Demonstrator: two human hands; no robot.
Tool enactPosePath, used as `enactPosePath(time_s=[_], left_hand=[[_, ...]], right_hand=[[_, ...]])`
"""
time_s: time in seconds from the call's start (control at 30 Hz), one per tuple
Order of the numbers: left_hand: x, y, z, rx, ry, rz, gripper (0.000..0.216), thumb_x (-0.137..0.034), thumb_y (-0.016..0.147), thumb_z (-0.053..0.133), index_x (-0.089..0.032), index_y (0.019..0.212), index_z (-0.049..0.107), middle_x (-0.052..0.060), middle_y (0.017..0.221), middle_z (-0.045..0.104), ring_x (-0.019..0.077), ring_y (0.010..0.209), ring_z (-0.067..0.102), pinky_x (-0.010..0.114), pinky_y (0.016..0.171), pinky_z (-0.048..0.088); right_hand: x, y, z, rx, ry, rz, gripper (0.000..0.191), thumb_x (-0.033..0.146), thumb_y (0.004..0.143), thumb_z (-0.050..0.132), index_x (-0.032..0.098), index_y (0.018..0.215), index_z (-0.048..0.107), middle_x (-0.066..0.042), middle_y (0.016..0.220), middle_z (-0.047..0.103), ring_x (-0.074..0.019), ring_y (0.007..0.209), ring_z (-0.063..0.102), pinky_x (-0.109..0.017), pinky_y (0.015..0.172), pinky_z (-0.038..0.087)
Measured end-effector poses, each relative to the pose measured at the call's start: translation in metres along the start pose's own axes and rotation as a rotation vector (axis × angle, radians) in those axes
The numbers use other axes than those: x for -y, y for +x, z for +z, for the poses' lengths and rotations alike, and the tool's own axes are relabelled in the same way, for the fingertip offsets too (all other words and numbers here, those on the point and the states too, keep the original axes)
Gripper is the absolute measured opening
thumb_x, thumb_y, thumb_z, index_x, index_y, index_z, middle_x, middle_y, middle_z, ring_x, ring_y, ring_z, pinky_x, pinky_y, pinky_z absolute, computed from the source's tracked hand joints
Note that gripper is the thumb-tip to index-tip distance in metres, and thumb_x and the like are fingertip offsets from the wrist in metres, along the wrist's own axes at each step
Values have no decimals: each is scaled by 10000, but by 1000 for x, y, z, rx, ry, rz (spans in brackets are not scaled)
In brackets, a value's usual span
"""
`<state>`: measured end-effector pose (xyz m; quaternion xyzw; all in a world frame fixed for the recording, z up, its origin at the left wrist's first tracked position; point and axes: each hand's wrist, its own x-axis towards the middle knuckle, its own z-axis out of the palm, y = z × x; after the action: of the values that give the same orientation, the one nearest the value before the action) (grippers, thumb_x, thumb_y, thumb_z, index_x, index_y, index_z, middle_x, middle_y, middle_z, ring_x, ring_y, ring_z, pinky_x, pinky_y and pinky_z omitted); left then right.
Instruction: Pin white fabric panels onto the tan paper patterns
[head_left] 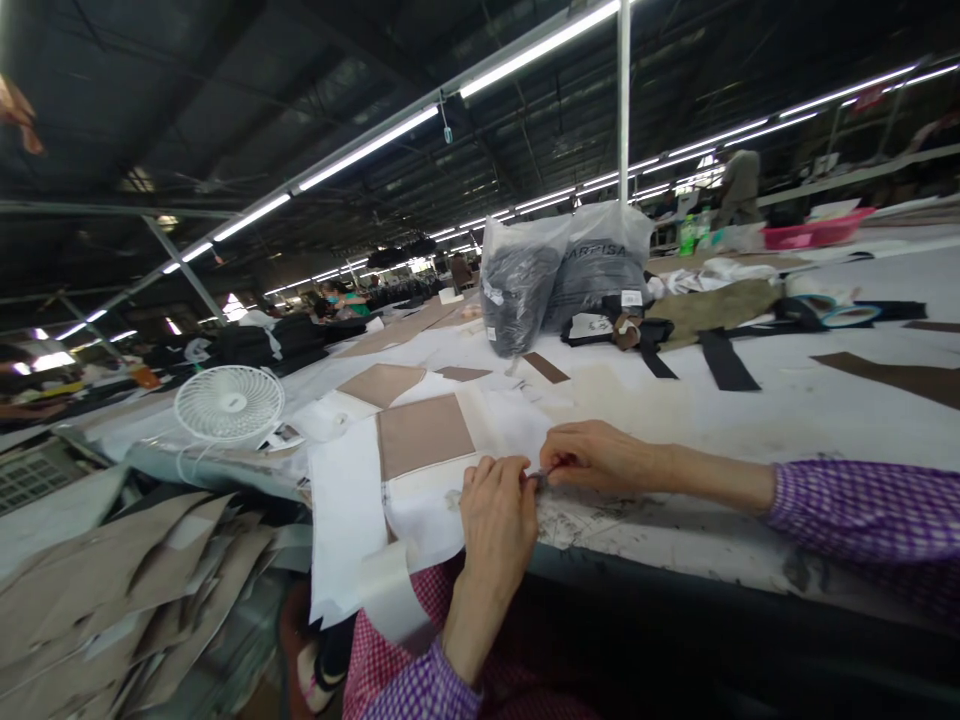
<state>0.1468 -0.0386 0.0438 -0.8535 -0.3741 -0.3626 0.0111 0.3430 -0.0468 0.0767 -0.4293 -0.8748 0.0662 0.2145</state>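
Note:
Both my hands meet above the near edge of the white-covered table (615, 415). My left hand (499, 510) has its fingers bent and closed around one end of a small greyish piece (538, 477). The other end is pinched between the thumb and fingertips of my right hand (589, 455). That piece is too small to name and mostly hidden by the fingers. Just left of my left hand lies a tan rectangular panel (427, 435) on white sheets (345, 520), which hang over the table edge.
A white fan (229, 403) stands at the left. Stacked tan pieces (97, 610) lie at lower left. Across the table are plastic-wrapped dark bundles (525, 285), black strips (727, 360), brown strips (546, 368) and a pink basin (817, 230). A person (741, 188) stands in the background.

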Motion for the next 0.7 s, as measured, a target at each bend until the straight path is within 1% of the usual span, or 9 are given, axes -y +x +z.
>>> enactPosePath(time_s=[0.07, 0.13, 0.2, 0.3, 0.47, 0.6, 0.7], left_hand=[[1, -1, 0, -14, -47, -27, 122, -121, 847, 592, -185, 945, 628, 25, 824, 686, 218, 806, 548, 365, 748, 382], [2, -2, 1, -4, -69, -35, 77, -130, 850, 592, -196, 856, 631, 17, 815, 690, 215, 801, 541, 362, 744, 369], [2, -4, 2, -3, -71, -31, 95, -142, 858, 587, -199, 792, 624, 12, 799, 688, 212, 797, 534, 363, 738, 356], [2, -6, 5, -28, -55, -20, 94, -151, 864, 582, -196, 794, 625, 12, 788, 678, 212, 803, 527, 368, 748, 346], [1, -7, 7, -54, -43, -16, 99, -155, 866, 578, -192, 783, 614, 15, 776, 665, 209, 796, 526, 366, 738, 338], [2, -8, 9, -73, -32, -3, 98, -149, 868, 568, -196, 792, 611, 22, 779, 663, 215, 798, 528, 364, 733, 337], [3, -9, 12, -103, -39, -7, 53, -141, 853, 586, -186, 863, 612, 28, 781, 658, 219, 788, 532, 362, 737, 343]], right_hand=[[3, 2, 0, -8, 69, 84, 172, 314, 871, 551, 179, 974, 579, 4, 725, 625, -133, 612, 526, -240, 593, 374], [5, 4, 0, -2, 109, 129, 220, 316, 869, 544, 175, 1035, 573, 21, 672, 621, -133, 584, 518, -237, 581, 363], [6, 5, 0, 22, 109, 126, 180, 296, 861, 539, 173, 969, 612, 8, 683, 638, -135, 599, 529, -239, 589, 363], [8, 4, 0, 46, 62, 105, 136, 240, 838, 530, 167, 843, 645, -19, 746, 662, -139, 640, 548, -239, 604, 367], [10, 2, -2, 56, 27, 23, 121, 223, 820, 521, 161, 835, 624, -20, 733, 626, -131, 625, 522, -233, 599, 364], [9, 2, -2, 50, 6, 7, 105, 215, 813, 514, 166, 825, 605, -14, 715, 613, -128, 617, 511, -231, 592, 347], [10, 3, 1, 50, -3, 0, 85, 198, 797, 507, 171, 805, 588, -3, 696, 599, -120, 597, 487, -226, 578, 326]])
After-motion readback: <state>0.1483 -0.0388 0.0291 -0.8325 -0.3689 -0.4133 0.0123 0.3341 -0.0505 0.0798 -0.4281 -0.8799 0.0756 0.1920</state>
